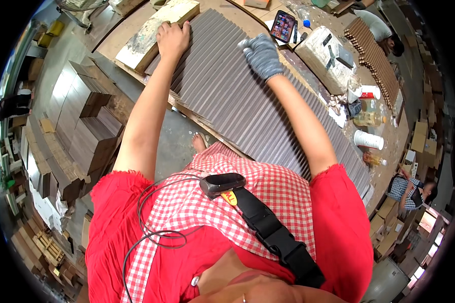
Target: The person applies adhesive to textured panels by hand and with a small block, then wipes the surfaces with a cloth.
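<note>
Slantwise, strips [220, 86] run near-left to far-right between the spread left hand [172, 40] and gloved right hand [263, 55], its grip unclear.

A row of strips [227, 86] lies along the near edge of the tabletop [393, 132], with a block [140, 49] at its left end, toward the left corner. Behind the row lies a phone [283, 26], and to its right a second block [312, 49] carries a small box [345, 56]. Containers [368, 140] line the right end, while another strip row [370, 59] sits behind, near the far edge.
</note>
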{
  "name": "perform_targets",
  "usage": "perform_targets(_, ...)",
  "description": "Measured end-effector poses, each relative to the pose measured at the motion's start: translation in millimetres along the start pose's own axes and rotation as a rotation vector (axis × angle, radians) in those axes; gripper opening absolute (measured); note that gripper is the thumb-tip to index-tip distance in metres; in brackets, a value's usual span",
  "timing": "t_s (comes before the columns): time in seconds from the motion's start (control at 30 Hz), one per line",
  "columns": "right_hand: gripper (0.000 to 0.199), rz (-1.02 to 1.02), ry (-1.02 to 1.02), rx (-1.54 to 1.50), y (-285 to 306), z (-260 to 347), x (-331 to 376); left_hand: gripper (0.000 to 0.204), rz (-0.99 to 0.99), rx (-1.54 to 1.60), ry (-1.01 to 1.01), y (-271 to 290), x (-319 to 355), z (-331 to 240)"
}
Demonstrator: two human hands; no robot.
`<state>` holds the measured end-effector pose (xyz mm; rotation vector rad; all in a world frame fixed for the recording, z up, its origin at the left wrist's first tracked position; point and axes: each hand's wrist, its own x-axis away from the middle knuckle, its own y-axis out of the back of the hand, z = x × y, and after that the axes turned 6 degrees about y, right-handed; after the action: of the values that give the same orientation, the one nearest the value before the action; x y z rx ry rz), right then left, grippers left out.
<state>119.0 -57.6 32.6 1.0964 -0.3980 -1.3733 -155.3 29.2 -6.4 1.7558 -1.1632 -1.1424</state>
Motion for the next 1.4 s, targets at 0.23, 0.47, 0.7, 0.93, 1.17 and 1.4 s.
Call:
perform_targets(0.23, 0.025, 0.018, -0.083, 0.061, 5.7, -84.5, -59.2, 0.064, -0.052, 0.003, -0.033, -2.8, -2.4, -5.5)
perform_targets(0.47, 0.021, -0.001, -0.119, 0.008, -7.6, -2.1, -14.0, 0.065, -0.073, 0.003, -0.022, -5.4, 1.1, -0.2)
perform_targets(0.7, 0.023, 0.192, 0.145, -0.095, -1.9, 103.0, 60.4, 0.067, 0.021, -0.041, -0.015, 1.8, -2.6, -12.0)
perform_targets(0.93, 0.018, 0.427, 0.183, -0.436, -7.5, 150.5, 75.3, 0.067, 0.02, -0.067, -0.018, -1.6, -4.1, -2.6)
perform_targets(1.17, 0.017, 0.092, 0.19, -0.182, -16.7, 98.9, 47.0, 0.066, -0.008, -0.025, -0.022, -1.7, -1.6, -9.6)
perform_targets(1.4, 0.021, 0.289, 0.245, -0.322, -20.7, 151.5, 78.5, 0.064, -0.054, -0.019, -0.03, -7.4, -1.2, -6.2)
